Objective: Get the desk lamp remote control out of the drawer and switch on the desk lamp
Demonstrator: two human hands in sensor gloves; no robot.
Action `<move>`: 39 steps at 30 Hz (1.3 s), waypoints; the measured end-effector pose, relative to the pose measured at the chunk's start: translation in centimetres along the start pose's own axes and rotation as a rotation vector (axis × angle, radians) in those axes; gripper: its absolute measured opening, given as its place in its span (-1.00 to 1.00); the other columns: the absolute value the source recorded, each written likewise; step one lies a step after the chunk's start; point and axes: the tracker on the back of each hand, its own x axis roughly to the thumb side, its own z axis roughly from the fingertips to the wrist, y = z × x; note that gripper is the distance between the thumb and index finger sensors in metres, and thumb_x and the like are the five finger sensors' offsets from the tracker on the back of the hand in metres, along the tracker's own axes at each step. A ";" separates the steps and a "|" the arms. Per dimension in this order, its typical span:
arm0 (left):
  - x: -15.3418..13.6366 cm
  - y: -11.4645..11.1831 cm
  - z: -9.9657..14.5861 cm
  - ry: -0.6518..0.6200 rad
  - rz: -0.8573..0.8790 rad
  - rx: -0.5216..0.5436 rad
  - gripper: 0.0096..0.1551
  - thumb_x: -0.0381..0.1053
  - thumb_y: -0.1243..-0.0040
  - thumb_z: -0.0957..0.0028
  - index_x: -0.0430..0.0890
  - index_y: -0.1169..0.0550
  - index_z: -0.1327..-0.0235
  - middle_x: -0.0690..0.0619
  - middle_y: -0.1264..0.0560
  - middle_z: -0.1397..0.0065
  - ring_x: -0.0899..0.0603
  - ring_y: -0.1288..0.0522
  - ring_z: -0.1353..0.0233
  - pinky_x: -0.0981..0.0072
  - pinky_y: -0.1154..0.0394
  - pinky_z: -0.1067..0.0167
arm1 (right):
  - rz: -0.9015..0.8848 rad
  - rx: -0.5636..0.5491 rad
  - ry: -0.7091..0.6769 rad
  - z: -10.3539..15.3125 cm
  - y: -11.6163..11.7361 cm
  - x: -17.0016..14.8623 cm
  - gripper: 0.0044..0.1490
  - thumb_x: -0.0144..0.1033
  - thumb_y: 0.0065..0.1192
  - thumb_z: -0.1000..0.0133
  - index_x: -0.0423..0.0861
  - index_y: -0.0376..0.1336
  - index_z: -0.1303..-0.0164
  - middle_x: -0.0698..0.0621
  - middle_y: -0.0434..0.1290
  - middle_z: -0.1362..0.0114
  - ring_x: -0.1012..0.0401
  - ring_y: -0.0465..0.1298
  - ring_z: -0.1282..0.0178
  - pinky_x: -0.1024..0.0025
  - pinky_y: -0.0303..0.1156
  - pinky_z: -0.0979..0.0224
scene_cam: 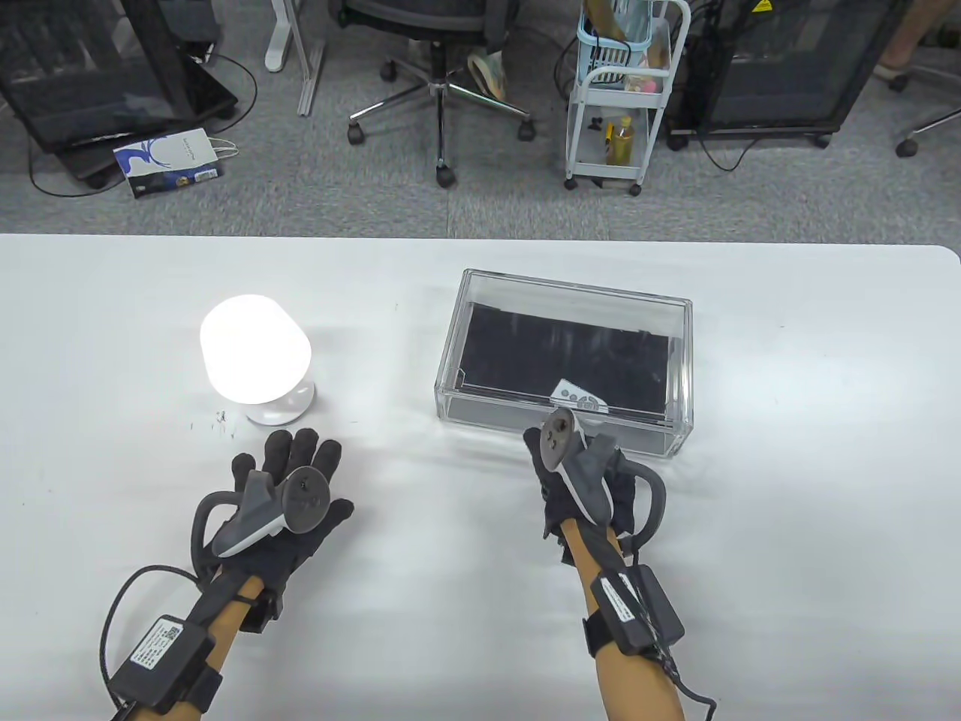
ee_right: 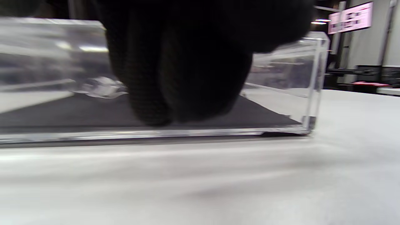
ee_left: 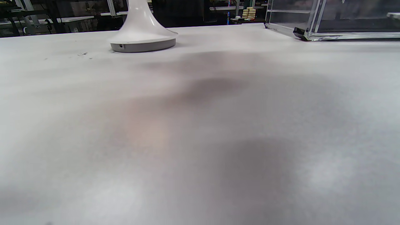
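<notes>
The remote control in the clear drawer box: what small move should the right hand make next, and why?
Probably pull the drawer front toward the person. The remote control lies inside on the black liner, and the right hand is at the front wall, holding nothing visible.

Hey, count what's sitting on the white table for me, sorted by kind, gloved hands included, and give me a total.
Lit desk lamp: 1
Clear drawer box: 1
Remote control inside the box: 1
Gloved hands: 2, the left hand and the right hand
Total: 5
</notes>
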 end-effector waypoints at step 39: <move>0.1 -0.7 0.1 0.004 -0.026 -0.006 -0.09 0.54 0.44 0.11 0.36 0.32 -0.46 0.16 0.40 -0.72 -0.18 0.43 -0.74 -0.43 0.29 -0.47 | 0.093 0.141 -0.275 4.9 1.6 0.5 0.04 0.62 -0.15 0.14 0.41 -0.19 -0.54 -0.01 -0.18 -0.77 -0.15 -0.16 -0.75 -0.34 -0.03 -0.61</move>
